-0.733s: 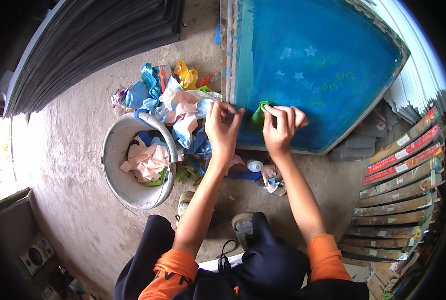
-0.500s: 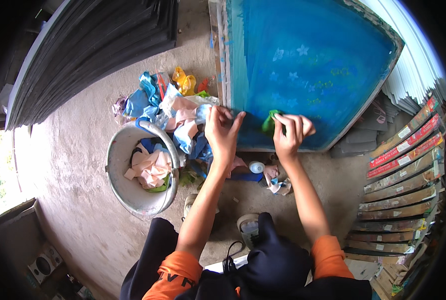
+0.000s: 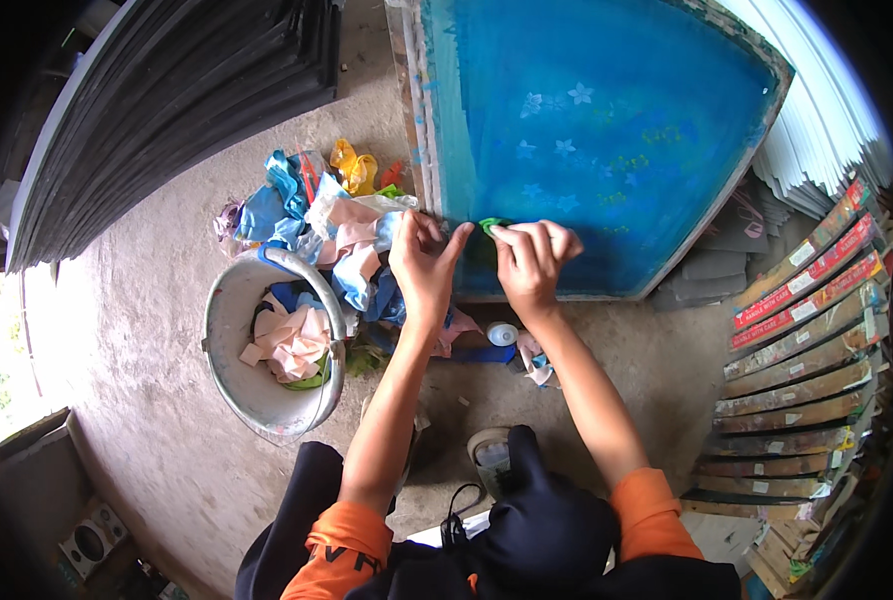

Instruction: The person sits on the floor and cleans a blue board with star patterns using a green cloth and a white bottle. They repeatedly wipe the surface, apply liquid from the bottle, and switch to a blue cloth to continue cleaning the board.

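Observation:
A blue silk-screen frame [image 3: 606, 245], patterned with small pale flowers, stands tilted in front of me. At its lower left edge is my left hand [image 3: 426, 262]; the fingers curl round the frame's side and the thumb points across its face. My right hand [image 3: 531, 258] pinches a small green rag [image 3: 491, 228] against the lower left of the blue mesh. Most of the rag is hidden by the fingers.
A grey bucket [image 3: 228, 370] with pink cloth scraps [image 3: 291, 340] stands left, beside a heap of coloured rags [image 3: 276, 205]. A white-capped bottle [image 3: 502, 334] lies below the frame. Dark stacked sheets [image 3: 186, 110] stand far left, more wooden frames [image 3: 791, 415] at right.
My right hand has moved left with the green rag, closer to my left hand. The left hand keeps its place at the frame's edge. The whole view has shifted slightly.

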`<state>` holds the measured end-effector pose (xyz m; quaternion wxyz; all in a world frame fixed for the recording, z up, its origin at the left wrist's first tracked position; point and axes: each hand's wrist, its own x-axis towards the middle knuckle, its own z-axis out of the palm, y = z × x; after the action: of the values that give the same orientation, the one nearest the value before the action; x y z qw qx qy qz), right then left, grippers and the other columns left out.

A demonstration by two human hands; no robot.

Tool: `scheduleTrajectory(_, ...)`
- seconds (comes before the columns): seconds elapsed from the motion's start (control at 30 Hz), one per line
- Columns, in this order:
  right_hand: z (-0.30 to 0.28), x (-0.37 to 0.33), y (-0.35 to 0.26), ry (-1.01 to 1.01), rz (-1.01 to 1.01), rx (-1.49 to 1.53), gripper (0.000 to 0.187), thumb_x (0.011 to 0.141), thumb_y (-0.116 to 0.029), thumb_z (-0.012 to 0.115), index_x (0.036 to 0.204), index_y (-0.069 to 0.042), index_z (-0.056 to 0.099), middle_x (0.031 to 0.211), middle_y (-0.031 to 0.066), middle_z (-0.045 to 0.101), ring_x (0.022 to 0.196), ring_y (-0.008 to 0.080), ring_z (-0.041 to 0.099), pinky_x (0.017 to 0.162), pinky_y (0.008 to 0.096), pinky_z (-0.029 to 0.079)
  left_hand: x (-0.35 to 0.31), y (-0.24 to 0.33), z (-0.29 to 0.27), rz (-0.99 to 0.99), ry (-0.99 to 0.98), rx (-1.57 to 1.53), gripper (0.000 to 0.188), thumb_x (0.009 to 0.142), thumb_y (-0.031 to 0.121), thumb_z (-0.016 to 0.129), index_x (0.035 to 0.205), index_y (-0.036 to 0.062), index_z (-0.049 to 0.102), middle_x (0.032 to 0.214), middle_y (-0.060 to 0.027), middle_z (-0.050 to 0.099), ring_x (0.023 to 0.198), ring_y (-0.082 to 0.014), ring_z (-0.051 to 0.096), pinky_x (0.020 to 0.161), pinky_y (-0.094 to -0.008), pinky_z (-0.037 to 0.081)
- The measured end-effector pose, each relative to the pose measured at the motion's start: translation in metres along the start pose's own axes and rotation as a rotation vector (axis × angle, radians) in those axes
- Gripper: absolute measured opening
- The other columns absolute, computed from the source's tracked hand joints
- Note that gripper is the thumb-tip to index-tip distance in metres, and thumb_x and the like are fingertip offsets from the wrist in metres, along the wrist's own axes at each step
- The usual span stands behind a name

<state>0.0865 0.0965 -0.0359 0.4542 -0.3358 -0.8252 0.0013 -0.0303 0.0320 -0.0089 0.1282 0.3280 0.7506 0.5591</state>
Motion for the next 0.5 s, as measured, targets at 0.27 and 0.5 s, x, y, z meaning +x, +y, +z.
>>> scheduleTrajectory(0.27,-0.003,0.008,0.008,0.178,0.168,0.025,0.018,0.072,-0.007,0.075,0.079,-0.017,0.062,0.076,-0.0034,0.058,0.084,0.0203,0.050,0.081,0.0371,0.030,-0.001,0.003,0.000,-0.014,0.008,-0.006,0.044,0.071,0.014,0.082,0.071,0.0053,0.039,0.066,0.0030,0.033,0.061,-0.0087,0.030,0.054,-0.0241,0.029)
scheduleTrajectory(0.5,-0.016,0.002,0.031,0.115,0.133,0.003,0.016,0.072,-0.006,0.074,0.079,-0.016,0.063,0.077,-0.0019,0.058,0.086,0.0216,0.050,0.082,0.0374,0.032,0.004,0.002,-0.001,-0.001,-0.002,-0.031,0.046,0.073,0.014,0.081,0.071,0.0063,0.036,0.066,0.0037,0.031,0.062,-0.0081,0.029,0.054,-0.0230,0.028)
